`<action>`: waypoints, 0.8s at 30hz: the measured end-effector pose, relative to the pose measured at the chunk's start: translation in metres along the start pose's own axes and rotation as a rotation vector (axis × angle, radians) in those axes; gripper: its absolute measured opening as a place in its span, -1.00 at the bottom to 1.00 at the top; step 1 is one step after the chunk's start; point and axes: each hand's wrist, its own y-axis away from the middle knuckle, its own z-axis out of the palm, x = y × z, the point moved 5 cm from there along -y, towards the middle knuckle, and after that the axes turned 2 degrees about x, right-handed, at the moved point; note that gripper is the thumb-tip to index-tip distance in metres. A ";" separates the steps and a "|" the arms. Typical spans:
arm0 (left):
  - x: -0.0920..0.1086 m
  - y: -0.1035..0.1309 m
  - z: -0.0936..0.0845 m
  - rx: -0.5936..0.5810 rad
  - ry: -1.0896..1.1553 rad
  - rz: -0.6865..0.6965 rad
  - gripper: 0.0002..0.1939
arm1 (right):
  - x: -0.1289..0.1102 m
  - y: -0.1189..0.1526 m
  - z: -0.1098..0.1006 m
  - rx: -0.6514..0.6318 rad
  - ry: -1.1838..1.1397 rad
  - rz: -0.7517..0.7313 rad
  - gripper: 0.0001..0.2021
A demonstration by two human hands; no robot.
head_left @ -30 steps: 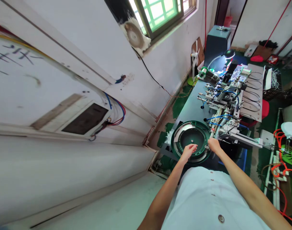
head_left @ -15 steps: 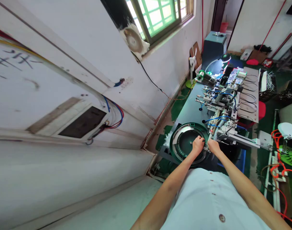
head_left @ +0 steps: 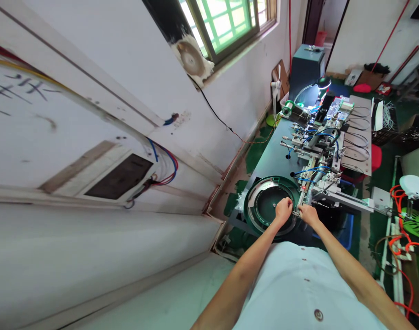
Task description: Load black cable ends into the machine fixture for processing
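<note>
My left hand (head_left: 284, 210) is closed over the right part of a round green feeder bowl (head_left: 248, 206) with a metal spiral track. What its curled fingers hold, if anything, is too small to make out. Just to the right, my right hand (head_left: 308, 214) is closed at the near end of a narrow metal feed rail (head_left: 303, 194). Its fingertips touch the rail's end, and anything pinched there is hidden. A small gap with metal fittings separates the two hands. The rail runs from the bowl into an assembly machine (head_left: 321, 142) with blue air tubes.
The machine stands on a grey table (head_left: 269, 160) beside a white wall. A lit lamp (head_left: 324, 83) and a grey cabinet (head_left: 306, 68) are at the far end. To the right are a blue crate (head_left: 349, 233), a green fan (head_left: 416, 224) and orange hoses (head_left: 396, 201).
My left hand has shifted very slightly down and left, away from the rail. My right hand stays at the rail's end, a touch lower.
</note>
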 end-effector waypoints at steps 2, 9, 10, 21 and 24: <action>-0.003 0.003 -0.005 0.026 0.051 -0.022 -0.92 | 0.000 -0.001 -0.001 0.000 -0.005 0.002 -0.75; -0.013 0.011 -0.015 0.082 0.293 -0.129 -0.81 | 0.001 -0.004 0.001 0.012 -0.024 0.018 -0.75; -0.014 0.011 -0.015 0.081 0.334 -0.139 -0.81 | 0.002 -0.004 0.001 0.019 -0.030 0.018 -0.75; -0.012 0.018 -0.010 0.007 0.598 -0.146 -0.79 | -0.008 0.014 -0.029 0.320 -0.136 -0.089 -0.74; -0.012 0.019 -0.007 0.002 0.571 -0.128 -0.79 | -0.021 0.022 -0.038 0.391 -0.144 -0.179 -0.72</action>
